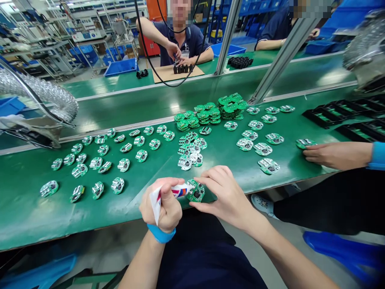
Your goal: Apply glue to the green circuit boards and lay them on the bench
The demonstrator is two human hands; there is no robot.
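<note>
My left hand (164, 204), with a blue band at the wrist, is wrapped round a white tube (180, 190) with red and blue print. The tube's nozzle points right and meets the upper left part of a green circuit board (197, 192) at the table's near edge. Thumb and fingers of my right hand (222, 192) grip that board by its edges from the right. Just beyond it lies a cluster of overlapping circuit boards (190, 150). Whether any paste is leaving the nozzle is too small to tell.
Many loose boards (96, 162) cover the green table (21, 212) at left, others (263, 149) at right. Stacked boards (231, 105) stand behind. A co-worker's hand (325, 154) touches a board at right, near black trays (345, 112). Another person (183, 44) works opposite. A black cable (144, 48) hangs ahead.
</note>
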